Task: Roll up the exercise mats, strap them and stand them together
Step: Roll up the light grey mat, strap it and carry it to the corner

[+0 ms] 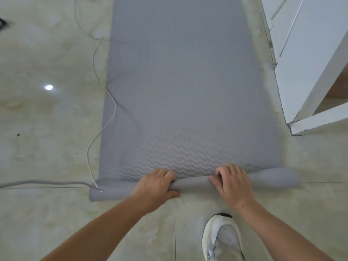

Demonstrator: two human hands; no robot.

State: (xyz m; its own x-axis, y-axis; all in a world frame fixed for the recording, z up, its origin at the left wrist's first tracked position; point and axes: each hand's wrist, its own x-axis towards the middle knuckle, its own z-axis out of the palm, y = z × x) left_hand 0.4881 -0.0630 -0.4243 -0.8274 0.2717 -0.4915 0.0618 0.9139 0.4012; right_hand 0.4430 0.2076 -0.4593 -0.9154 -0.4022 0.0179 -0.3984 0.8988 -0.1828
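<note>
Gripping ribbed grey foam mat [184, 95], left hand [157, 185], right hand [232, 183] curled round its rolled tube

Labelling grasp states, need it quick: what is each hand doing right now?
Left hand: closed, gripping the rolled end of the mat.
Right hand: closed, gripping the same rolled end.

A: What's worn?
B: One shoe [222, 240], near right: white trainer, pale grey upper, thick white sole rim, black patch at its far tip
A: And higher up?
B: Bare: left hand [156, 185], right hand [233, 185], both forearms [105, 223]
</note>
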